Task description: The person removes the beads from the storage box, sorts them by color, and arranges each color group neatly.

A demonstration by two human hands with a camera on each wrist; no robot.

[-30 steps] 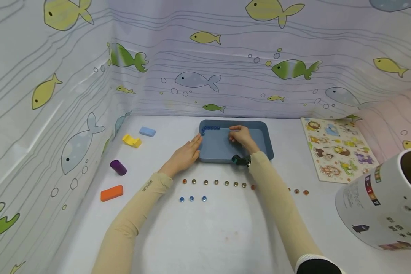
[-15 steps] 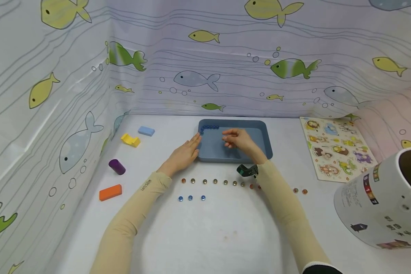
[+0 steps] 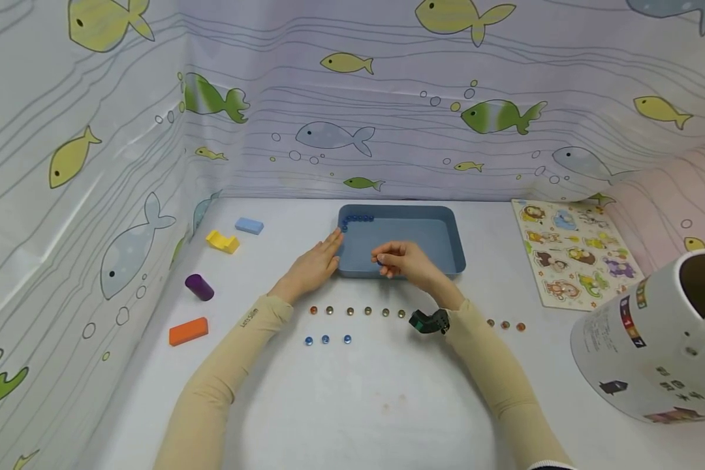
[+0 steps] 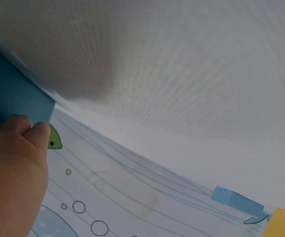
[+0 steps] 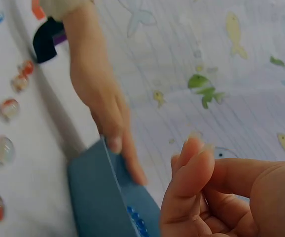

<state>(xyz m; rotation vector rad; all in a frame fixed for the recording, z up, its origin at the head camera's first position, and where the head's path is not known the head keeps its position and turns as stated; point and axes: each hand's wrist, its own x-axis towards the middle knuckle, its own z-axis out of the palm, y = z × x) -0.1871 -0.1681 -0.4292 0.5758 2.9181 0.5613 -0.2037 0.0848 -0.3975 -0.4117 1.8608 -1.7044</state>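
Observation:
My left hand (image 3: 313, 266) lies against the left side of the blue-grey tray (image 3: 459, 251), fingers extended and fingertips at its rim. In the right wrist view, the same left hand (image 5: 100, 98) reaches over the tray's corner. Above the tray's front part, my right hand (image 3: 410, 264) pinches a small dark blue marble (image 3: 380, 262) between thumb and fingers. The right wrist view shows the pinching fingertips (image 5: 196, 158), with the marble hidden behind them. Several blue marbles (image 3: 360, 219) line the tray's back left corner.
A row of amber and clear marbles (image 3: 367, 311) crosses the table, with three blue marbles (image 3: 326, 340) in front. Left stand blocks in orange (image 3: 188, 331), purple (image 3: 200, 287), yellow (image 3: 222, 242) and blue (image 3: 249, 226). Right are a sticker sheet (image 3: 581, 254) and white cylinder (image 3: 634, 352).
My right hand has moved from the middle of the tray toward its front edge, its arm drawing back toward me. The left hand stays at the tray's left side.

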